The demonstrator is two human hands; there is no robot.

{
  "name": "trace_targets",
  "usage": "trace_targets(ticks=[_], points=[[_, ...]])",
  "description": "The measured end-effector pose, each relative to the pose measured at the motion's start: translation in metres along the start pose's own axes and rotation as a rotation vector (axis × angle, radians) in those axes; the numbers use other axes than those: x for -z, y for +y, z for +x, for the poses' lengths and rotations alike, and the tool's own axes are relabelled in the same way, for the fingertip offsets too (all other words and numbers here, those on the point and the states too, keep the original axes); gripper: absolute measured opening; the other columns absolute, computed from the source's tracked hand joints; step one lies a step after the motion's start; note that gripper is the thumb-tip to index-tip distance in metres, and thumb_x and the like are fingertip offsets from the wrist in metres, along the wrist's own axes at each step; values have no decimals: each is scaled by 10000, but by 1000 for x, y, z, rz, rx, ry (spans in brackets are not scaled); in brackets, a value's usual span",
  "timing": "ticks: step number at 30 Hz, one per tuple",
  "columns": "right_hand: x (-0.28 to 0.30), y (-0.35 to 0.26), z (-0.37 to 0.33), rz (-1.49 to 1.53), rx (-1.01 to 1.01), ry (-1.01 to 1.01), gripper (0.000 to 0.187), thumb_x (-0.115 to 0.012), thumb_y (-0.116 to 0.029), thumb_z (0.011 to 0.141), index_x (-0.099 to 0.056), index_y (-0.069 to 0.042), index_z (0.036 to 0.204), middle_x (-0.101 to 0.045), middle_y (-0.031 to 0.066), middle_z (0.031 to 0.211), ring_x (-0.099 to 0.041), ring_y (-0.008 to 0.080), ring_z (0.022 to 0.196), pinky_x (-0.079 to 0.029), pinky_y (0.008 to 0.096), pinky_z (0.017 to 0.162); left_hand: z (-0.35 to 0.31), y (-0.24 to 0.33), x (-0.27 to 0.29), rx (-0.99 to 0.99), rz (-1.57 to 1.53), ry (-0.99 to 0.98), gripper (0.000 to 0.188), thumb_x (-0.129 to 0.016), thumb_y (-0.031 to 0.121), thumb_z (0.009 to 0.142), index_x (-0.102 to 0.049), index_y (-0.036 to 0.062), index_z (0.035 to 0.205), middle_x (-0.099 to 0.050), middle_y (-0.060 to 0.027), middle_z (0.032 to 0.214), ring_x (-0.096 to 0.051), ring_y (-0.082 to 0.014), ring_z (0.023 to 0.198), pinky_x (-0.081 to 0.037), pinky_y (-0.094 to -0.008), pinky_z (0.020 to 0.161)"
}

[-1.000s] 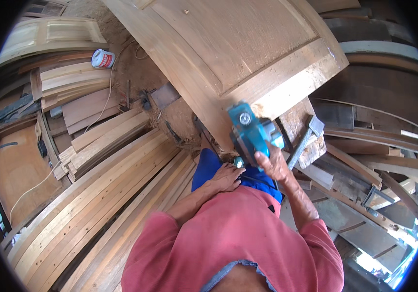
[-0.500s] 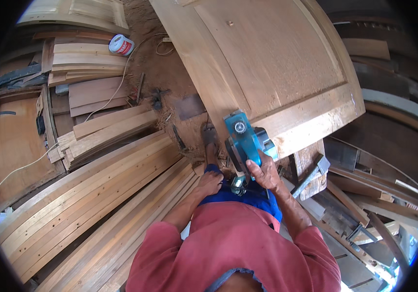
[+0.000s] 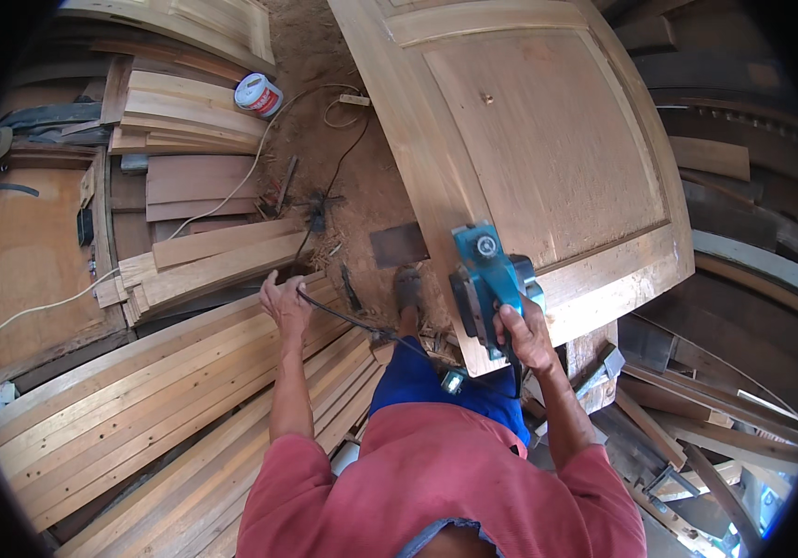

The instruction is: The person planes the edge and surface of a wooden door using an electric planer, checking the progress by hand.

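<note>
My right hand [image 3: 529, 338] is wrapped round the rear handle of a teal electric planer [image 3: 492, 270]. The planer rests at the near left corner of a panelled wooden door [image 3: 548, 149], over its edge. Off to the left, above the stacked boards, my left hand [image 3: 285, 303] has its fingers curled on a black power cord [image 3: 354, 320]. From this hand the cord runs down to my lap on one side and up the floor on the other. Wood shavings are scattered over the door's recessed panel.
Long planks [image 3: 166, 391] are stacked at the left, with shorter boards [image 3: 222, 249] beyond. A white and red bucket [image 3: 258, 94] stands near a pale extension socket [image 3: 354, 99]. A hammer [image 3: 601, 368] lies on a wooden support at the right. Timber offcuts [image 3: 724, 437] crowd the right side.
My left hand has moved from my knee out to the left and taken hold of the cord, lifting it. The planer, still in my right hand, has shifted slightly in view along with the door.
</note>
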State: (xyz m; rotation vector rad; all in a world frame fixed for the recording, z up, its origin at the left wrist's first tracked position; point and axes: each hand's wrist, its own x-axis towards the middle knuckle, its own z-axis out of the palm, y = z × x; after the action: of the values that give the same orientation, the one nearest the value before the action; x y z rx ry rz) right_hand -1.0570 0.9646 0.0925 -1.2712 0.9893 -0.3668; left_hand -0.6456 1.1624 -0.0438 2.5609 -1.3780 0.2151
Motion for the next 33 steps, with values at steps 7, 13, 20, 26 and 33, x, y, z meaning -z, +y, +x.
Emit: trace_targets(ticks=[7, 13, 20, 26, 33], points=[[-4, 21, -39, 10, -36, 23, 535, -565, -550, 997, -566, -20, 922, -564, 24, 669, -541, 117, 579, -445, 287, 538, -28, 3, -6, 680, -1145, -353, 229, -635, 145, 997, -656, 42, 1201, -684, -83, 1028, -648, -223, 998, -531, -371, 889], [6, 13, -39, -31, -142, 12, 581, -555, -592, 996, -570, -15, 930, -550, 19, 634, -535, 114, 553, -442, 291, 519, 56, 65, 112, 473, -2176, -11, 304, -609, 107, 1022, -557, 2, 1302, -653, -42, 933, -622, -149, 889, -516, -317, 872], [4, 10, -20, 23, -6, 54, 532, -569, -544, 1016, -573, -11, 1006, -541, 7, 639, -521, 96, 552, -432, 286, 504, -45, -18, 57, 1351, -1621, -193, 288, -559, 268, 1045, -640, 34, 1191, -526, 5, 723, -510, -133, 665, -455, -311, 627], [5, 39, -25, -25, -40, 0, 461, -605, -430, 1013, -586, 25, 1086, -551, 8, 678, -508, 86, 607, -422, 285, 540, -191, 6, -2, 1682, -1741, -266, 184, -597, 278, 1008, -686, 160, 1118, -580, 34, 782, -522, -161, 719, -447, -351, 720], [-8, 39, -2, -145, 21, 36, 525, -598, -419, 991, -605, 71, 1178, -664, 148, 827, -619, 246, 754, -504, 396, 701, -167, -33, -19, 1621, -1793, -111, 156, -559, 283, 1044, -667, 184, 1095, -632, 59, 881, -588, -167, 827, -469, -350, 779]])
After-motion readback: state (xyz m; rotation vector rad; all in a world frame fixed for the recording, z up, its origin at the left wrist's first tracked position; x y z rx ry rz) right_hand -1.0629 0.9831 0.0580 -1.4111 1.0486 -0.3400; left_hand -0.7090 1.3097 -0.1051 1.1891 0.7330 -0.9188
